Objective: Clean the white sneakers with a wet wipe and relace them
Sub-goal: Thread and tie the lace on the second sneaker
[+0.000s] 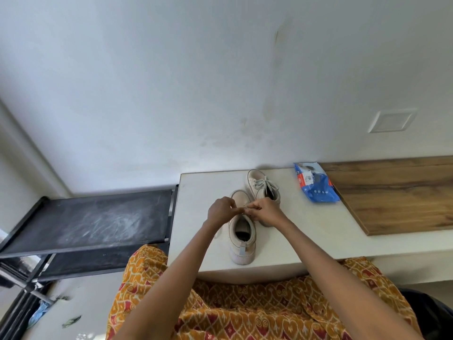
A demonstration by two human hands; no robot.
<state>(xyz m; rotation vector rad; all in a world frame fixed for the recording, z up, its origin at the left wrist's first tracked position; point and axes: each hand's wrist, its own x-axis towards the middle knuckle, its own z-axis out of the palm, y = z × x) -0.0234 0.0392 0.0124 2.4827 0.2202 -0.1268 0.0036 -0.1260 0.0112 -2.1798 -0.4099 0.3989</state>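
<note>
You've got one white counter (pixel 306 236) to work on, and everything sits relative to that: one wooden board (pixel 397 195) on its right end, two white sneakers on its left part, one blue wipes pack (pixel 315 184) near the back edge. The near sneaker (pixel 242 239) points away from you, the far sneaker (pixel 262 185) is just behind it, laced. Your left hand (pixel 220 211) and right hand (pixel 266 212) both pinch something over the near sneaker's tongue, probably lace, can't tell.

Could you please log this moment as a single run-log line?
stage: relacing | left hand and right hand: pinching lace over near sneaker | far sneaker: laced | wipes pack: on table
</note>
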